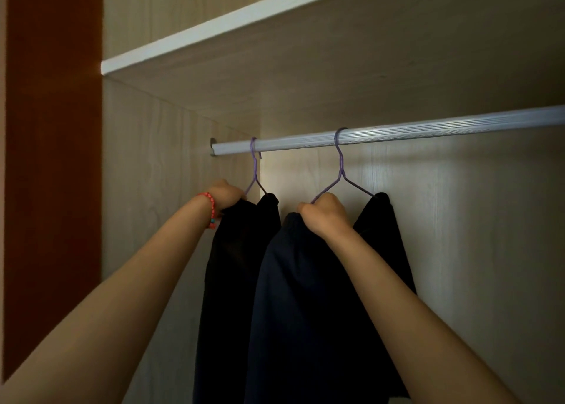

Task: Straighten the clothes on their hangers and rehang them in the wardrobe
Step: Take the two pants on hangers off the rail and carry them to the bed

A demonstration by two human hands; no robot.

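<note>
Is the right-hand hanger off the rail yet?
No: the right purple hanger still has its hook over the silver rail, while the right hand grips its garment's shoulder.

Red bead bracelet, orange wall

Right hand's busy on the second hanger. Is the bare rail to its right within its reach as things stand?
Probably yes: the right hand grips the garment just under the rail, nothing hangs right of that hanger, but it must release its grip first.

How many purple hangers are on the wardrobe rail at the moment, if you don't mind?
2. The left hanger hangs near the rail's wall end; the right hanger hangs further along. None seems hidden.
</note>
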